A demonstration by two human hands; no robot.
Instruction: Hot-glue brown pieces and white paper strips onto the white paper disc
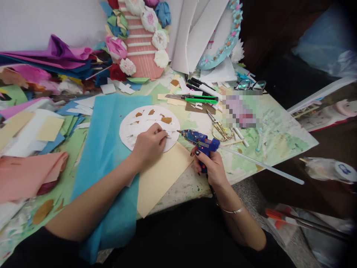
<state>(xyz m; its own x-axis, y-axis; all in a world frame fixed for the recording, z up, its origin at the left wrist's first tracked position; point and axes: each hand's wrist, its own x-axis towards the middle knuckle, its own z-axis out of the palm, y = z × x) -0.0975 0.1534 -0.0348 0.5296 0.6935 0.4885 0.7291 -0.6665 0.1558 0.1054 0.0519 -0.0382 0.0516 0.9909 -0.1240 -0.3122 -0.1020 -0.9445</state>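
Note:
My left hand rests on a round white disc covered with white paper strips and brown patches, fingers curled and pinching a strip near its right edge. My right hand grips a blue glue gun. A long clear glue stick trails from the gun's back, and its nozzle points left at the disc's rim. The disc lies on a light blue paper sheet. A cream sheet lies just below the disc.
Gold scissors lie right of the gun. A green-handled cutter, black markers and glasses sit behind. Paper flowers on a pink board, stacked coloured paper and white foam boards crowd the back. The table edge drops off at right.

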